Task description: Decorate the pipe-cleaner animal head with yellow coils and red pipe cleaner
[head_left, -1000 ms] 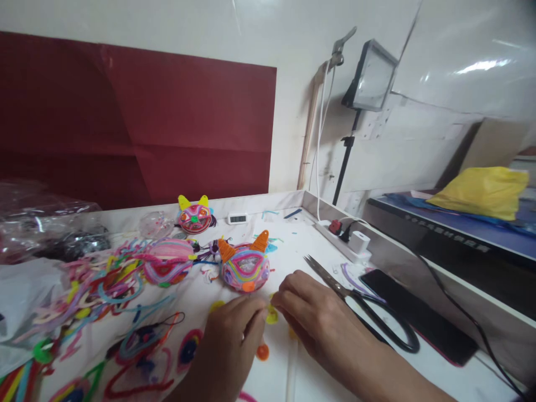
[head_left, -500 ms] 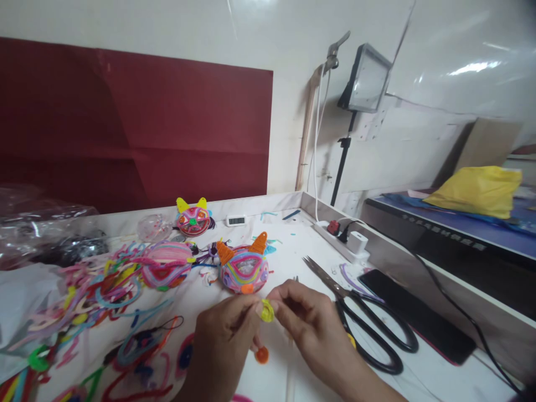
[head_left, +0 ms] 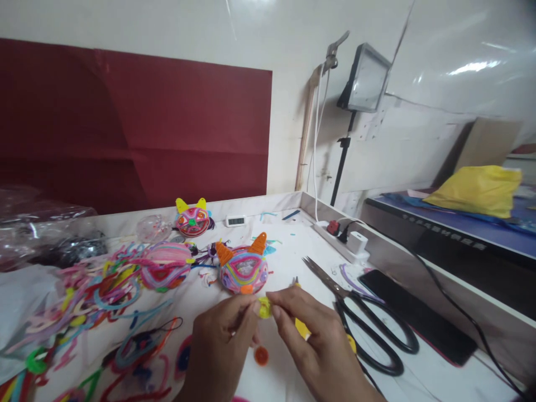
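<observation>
A small yellow coil (head_left: 264, 307), seemingly of fuzzy craft stem, is between my fingertips. My left hand (head_left: 224, 340) pinches it from the left between thumb and forefinger. From the right, my right hand (head_left: 312, 340) closes its thumb and forefinger at the coil's edge. Just below lies an orange round coil (head_left: 261, 355) on the white table. Beyond my hands stands a striped round ornament (head_left: 243, 271) with orange pointed ears. A yellow-handled tool (head_left: 301, 328) lies partly hidden beneath my right hand.
Large black-handled scissors (head_left: 355, 312) and a dark phone (head_left: 419, 315) lie at right, near a white power strip (head_left: 343, 243). Loose colourful strips (head_left: 113, 285) cover the left side. Behind are a yellow-eared ornament (head_left: 192, 220), a pink one (head_left: 165, 268) and a small digital clock (head_left: 235, 221).
My right hand has shifted slightly down, uncovering more of the yellow-handled tool. The yellow coil has turned a little and moved slightly left and up between my fingers.
</observation>
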### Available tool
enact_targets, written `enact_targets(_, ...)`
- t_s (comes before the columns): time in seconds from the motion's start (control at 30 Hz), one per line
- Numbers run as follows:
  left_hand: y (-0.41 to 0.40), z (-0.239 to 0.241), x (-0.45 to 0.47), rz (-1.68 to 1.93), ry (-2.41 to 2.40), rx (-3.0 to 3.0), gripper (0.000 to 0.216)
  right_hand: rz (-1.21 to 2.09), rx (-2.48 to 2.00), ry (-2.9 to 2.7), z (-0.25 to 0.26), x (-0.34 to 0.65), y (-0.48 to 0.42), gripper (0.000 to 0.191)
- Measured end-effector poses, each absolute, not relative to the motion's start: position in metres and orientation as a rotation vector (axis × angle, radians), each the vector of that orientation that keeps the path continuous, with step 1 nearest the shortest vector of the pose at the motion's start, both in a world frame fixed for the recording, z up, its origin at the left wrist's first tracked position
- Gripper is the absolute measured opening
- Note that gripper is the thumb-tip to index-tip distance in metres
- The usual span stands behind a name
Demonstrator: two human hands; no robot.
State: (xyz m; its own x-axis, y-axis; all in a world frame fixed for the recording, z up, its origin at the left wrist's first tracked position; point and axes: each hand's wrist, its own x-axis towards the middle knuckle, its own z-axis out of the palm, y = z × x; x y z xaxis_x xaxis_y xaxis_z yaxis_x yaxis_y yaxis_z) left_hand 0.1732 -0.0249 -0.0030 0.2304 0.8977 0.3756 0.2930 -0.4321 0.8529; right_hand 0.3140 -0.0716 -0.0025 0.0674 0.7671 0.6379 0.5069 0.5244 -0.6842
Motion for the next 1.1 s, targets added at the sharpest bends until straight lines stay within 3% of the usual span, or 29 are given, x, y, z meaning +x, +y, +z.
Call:
enact_targets(0.23, -0.0232, -0.008, 0.171, 1.24, 1.055, 1.968, 0.019, 0.206, -1.146, -1.584, -0.0078, 0.3108, -0.0705, 0.015)
enact_targets(0.47, -0.0232, -0.0103, 0.1709, 1.216, 1.048, 1.948, 0.02, 0.386, -1.212, -1.531, -0.0092, 0.3072, -0.0723, 0.017)
enact_targets(1.1, -0.0189, -0.0076, 0.1696, 1.282, 0.956, 2.122, 0.009, 0.235, -1.281, -1.586, -0.009, 0.3122, -0.0718, 0.018)
